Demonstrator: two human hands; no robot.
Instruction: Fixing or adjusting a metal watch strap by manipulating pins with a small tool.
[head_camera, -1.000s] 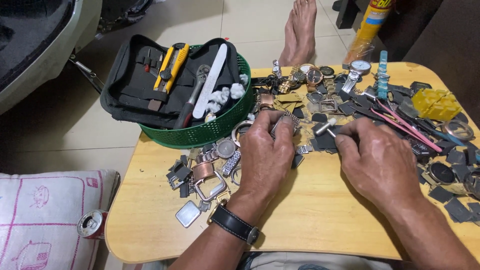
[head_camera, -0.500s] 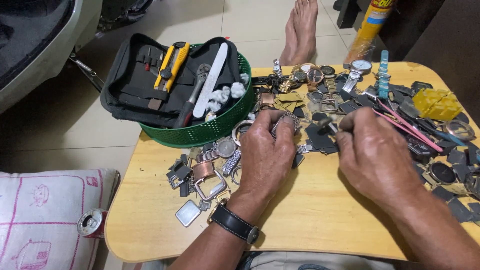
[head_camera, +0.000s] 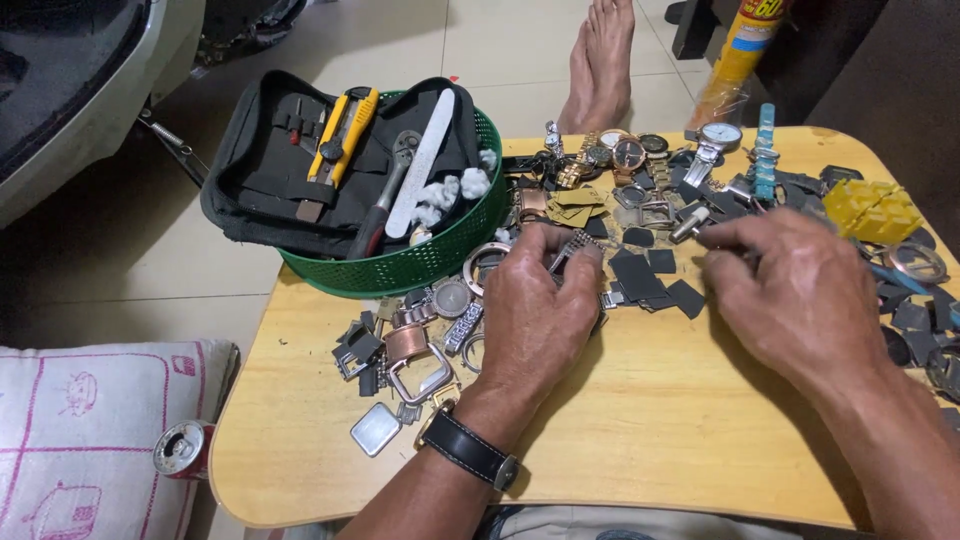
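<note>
My left hand (head_camera: 540, 315) rests on the low wooden table (head_camera: 650, 430), its fingertips closed on a short silver metal watch band piece (head_camera: 568, 247). A black-strapped wristwatch (head_camera: 470, 450) sits on that wrist. My right hand (head_camera: 790, 295) is to the right, thumb and fingers pinched on a small silver-handled tool (head_camera: 690, 224) whose end points left toward the band piece. Black square pads (head_camera: 640, 275) lie between the two hands. Loose watch cases and buckles (head_camera: 410, 350) lie left of my left hand.
A green basket (head_camera: 400, 272) at the table's back left holds a black tool pouch (head_camera: 265, 185), a yellow utility knife (head_camera: 340, 140) and a white file (head_camera: 420, 165). Watches (head_camera: 630, 152) and a yellow plastic box (head_camera: 875, 205) lie behind. Someone's bare feet (head_camera: 600, 60), a pillow (head_camera: 80, 440) and a can (head_camera: 180, 447) are on the floor.
My right hand has shifted a little to the right and away with the small tool. My left hand has stayed in place on the band piece.
</note>
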